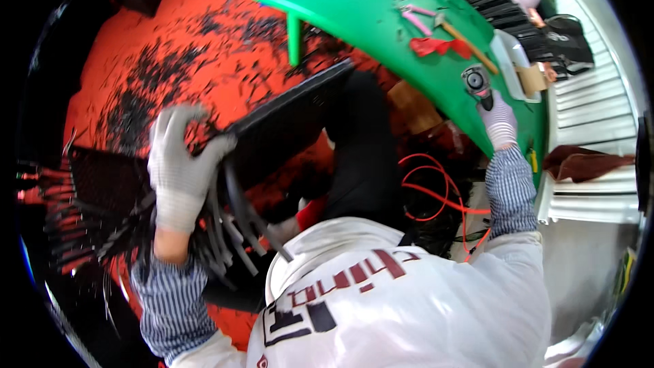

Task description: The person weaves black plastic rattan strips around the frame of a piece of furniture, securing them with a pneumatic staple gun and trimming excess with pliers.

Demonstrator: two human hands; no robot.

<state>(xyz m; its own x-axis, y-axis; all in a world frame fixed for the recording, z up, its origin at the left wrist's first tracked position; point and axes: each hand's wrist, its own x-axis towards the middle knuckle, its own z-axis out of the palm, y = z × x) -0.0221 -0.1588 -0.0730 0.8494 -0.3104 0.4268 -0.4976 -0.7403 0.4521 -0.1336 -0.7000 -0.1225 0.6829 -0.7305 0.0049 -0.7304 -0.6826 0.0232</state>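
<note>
Red floor, green tabletop point(368, 7) | left hand point(178, 163) clamps black panel point(286, 119) at 9 o'clock, long axis toward 2 | right hand point(499, 121) wraps drill point(477, 83) at 2 o'clock.

On my far right, a small brown cardboard box point(531, 79) sits in a pale plastic tray point(507, 49) at the green table's point(354, 0) right edge. I see no other packages, and no labels, signs or screens.
</note>
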